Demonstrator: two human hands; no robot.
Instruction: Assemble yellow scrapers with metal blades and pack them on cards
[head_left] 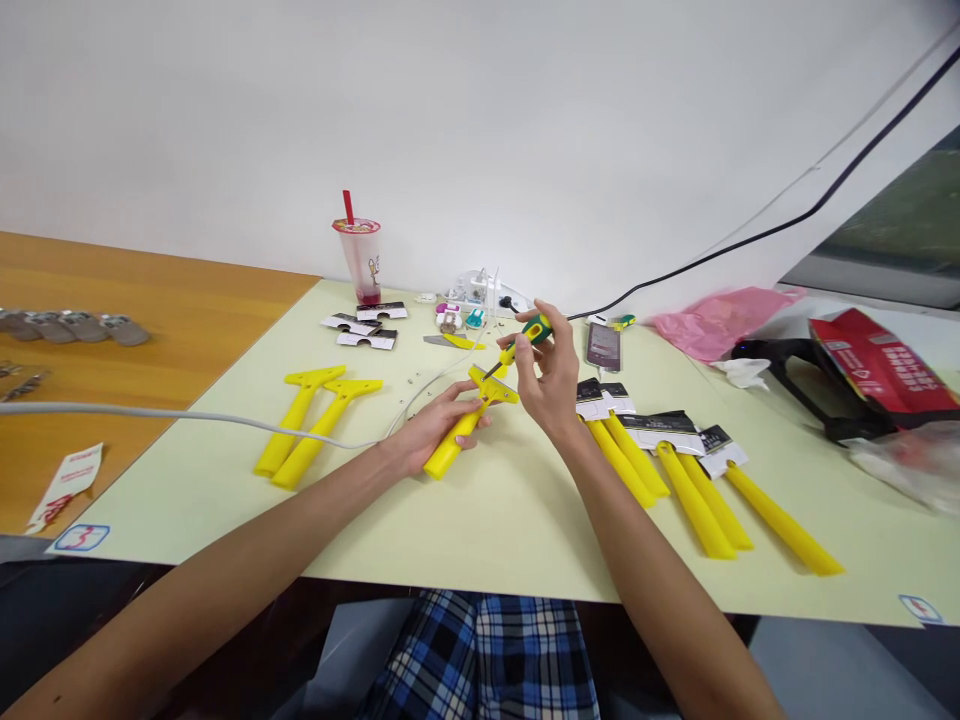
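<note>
My left hand (435,432) is closed round the handle of a yellow scraper (448,450), its wide head pointing away from me. A green and yellow screwdriver (534,332) is gripped in my right hand (551,375), and its dark tip meets the scraper's head near a screw. Two more yellow scrapers (319,430) without sleeves lie to the left. On the right are several yellow scrapers (694,500) whose heads are covered by black and white card sleeves (664,432). Loose card sleeves (367,326) lie beyond the left pair. Tiny metal bits (411,380) are scattered near the white cable.
A drink cup (361,262) with a red straw stands at the back. A white cable (225,412) crosses the table's left side. Toward the back lie a yellow-handled knife (461,341) and a phone (604,346). Pink plastic (724,322) and a red package (885,365) sit at right.
</note>
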